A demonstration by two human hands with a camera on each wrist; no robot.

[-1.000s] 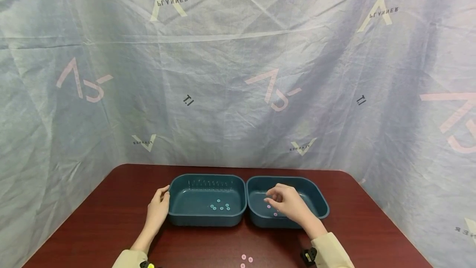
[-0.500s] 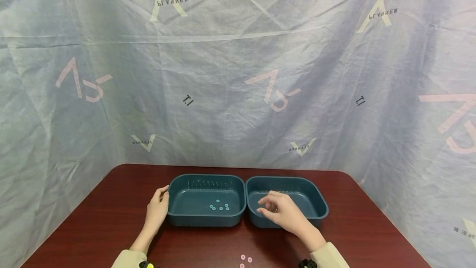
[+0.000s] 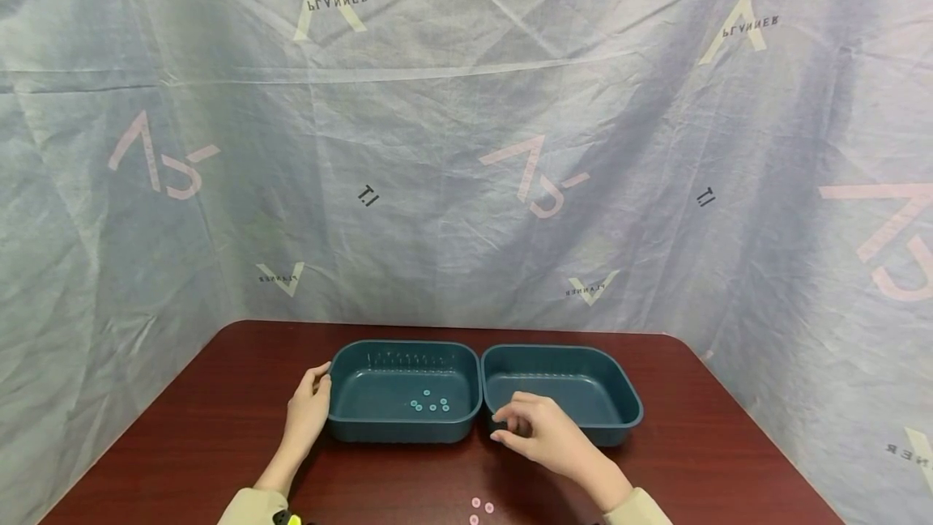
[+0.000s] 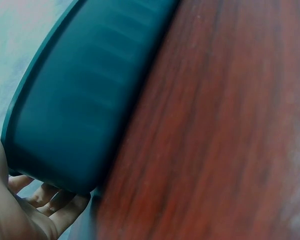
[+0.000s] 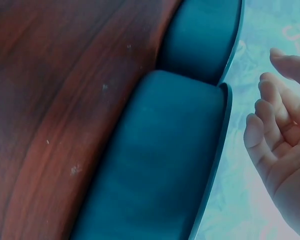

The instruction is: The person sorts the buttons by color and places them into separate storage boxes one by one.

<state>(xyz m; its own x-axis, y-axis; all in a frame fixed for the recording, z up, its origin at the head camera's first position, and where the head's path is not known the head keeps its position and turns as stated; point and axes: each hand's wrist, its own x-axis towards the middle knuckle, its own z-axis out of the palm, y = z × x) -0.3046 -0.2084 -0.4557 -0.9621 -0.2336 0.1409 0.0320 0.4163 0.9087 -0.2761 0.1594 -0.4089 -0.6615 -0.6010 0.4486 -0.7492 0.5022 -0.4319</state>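
My left hand (image 3: 309, 403) rests against the outer left end of the left teal tray (image 3: 404, 432); in the left wrist view its fingers (image 4: 71, 211) touch the tray's end wall. Several small teal buttons (image 3: 433, 407) lie inside that tray. My right hand (image 3: 538, 434) hovers at the front wall of the right teal tray (image 3: 612, 434), fingers loosely bent, thumb and index apart, holding nothing that I can see. Part of this tray's floor is hidden behind the hand. Three small pink buttons (image 3: 476, 502) lie on the table near the bottom edge of the head view.
Both trays stand side by side, touching, on a dark red wooden table (image 3: 197, 428). A grey printed cloth (image 3: 437, 144) hangs behind and at both sides of the table. The tray rims are raised edges between the hands and the tray floors.
My right hand has moved from over the right tray toward me and slightly left, to its front wall. The pink buttons in that tray are now out of sight. My left hand stays put.
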